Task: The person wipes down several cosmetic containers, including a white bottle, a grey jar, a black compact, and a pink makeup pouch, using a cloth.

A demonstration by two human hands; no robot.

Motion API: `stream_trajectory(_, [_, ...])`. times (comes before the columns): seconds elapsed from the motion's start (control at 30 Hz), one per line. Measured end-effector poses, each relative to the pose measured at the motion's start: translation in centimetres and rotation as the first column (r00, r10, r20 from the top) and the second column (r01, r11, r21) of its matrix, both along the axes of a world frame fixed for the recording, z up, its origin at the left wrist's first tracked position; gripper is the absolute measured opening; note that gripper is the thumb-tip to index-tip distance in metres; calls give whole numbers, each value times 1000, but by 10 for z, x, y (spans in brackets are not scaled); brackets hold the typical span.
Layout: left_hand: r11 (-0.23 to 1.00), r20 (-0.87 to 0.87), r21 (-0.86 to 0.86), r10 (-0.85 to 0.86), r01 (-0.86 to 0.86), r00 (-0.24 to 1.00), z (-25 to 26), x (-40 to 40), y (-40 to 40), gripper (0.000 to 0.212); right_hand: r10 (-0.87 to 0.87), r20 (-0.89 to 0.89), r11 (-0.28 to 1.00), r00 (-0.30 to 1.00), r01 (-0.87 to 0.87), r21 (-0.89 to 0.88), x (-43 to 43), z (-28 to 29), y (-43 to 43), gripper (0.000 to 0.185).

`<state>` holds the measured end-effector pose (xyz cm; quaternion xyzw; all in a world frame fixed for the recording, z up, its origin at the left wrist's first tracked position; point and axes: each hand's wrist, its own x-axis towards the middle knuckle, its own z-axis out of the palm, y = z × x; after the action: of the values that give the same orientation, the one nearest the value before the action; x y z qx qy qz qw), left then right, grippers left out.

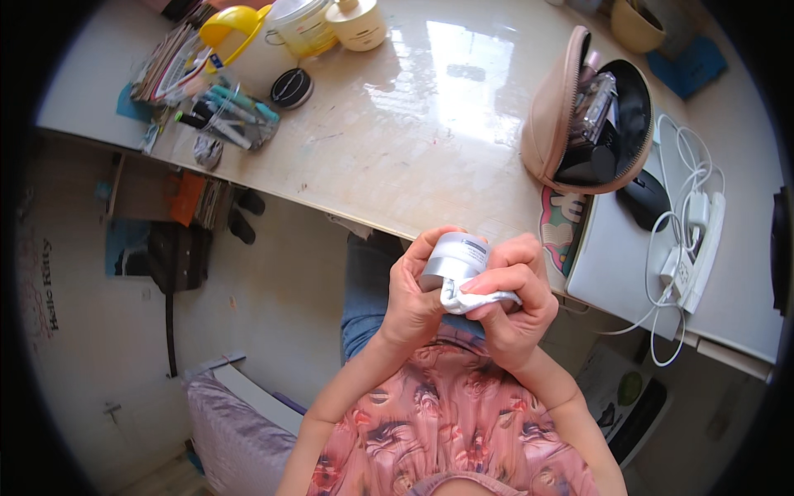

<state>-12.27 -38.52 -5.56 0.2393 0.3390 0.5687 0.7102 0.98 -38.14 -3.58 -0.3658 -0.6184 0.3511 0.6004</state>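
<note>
Just off the desk's front edge, my left hand (412, 288) is wrapped around a small cosmetic jar (457, 255) with a silver band and a pale body bearing small writing. The jar is tilted, and its far side is hidden by my fingers. My right hand (521, 294) pinches a folded white wipe or tissue (474, 299) between thumb and fingers. The wipe presses against the jar's silver end. Both hands are close together above my lap, over my jeans (369, 297).
On the desk (397, 161) at right stand an unzipped pink cosmetic bag (539, 130) and a silver laptop (605, 273) with a black mouse (645, 198) and white cables (673, 248). At left are a pen holder (239, 127), a round black container (291, 88) and a yellow-lidded jug (232, 31).
</note>
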Motion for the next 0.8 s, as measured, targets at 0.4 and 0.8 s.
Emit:
stream_trajectory(0.4, [993, 231, -99, 78, -57, 970, 5, 6, -16, 64, 96, 135, 995, 986, -98, 7, 2, 2, 6, 24])
stream_trajectory(0.8, [986, 233, -131, 135, -107, 963, -1, -1, -18, 50, 30, 127, 990, 991, -47, 134, -15, 5, 24, 22])
